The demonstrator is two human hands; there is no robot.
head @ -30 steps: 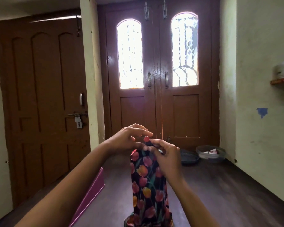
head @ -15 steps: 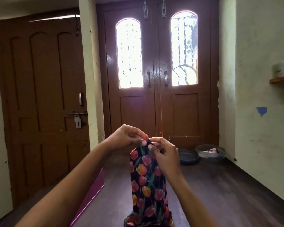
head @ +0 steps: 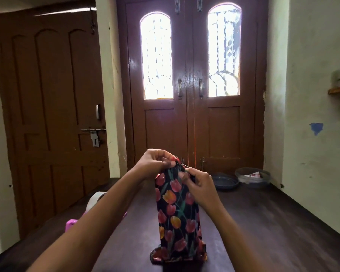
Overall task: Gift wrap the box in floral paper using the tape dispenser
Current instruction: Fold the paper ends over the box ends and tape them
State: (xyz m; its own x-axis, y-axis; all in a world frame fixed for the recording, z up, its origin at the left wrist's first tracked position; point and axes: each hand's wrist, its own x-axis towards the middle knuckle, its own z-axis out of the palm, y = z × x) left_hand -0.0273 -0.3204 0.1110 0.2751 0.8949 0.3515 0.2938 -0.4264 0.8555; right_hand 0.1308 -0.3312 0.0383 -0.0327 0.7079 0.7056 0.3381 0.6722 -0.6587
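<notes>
Hands: my left hand (head: 153, 165) and right hand (head: 200, 185) pinch floral paper (head: 173, 174) atop box (head: 180, 228) | box upright, desk (head: 263, 222) front edge | risk: reaching for tape dispenser (head: 94, 200) may let fold spring open.

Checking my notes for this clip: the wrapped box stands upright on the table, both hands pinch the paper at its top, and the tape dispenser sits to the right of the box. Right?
Not quite. The head view shows the tape dispenser to the left of the box, not the right. The rest holds.
</notes>
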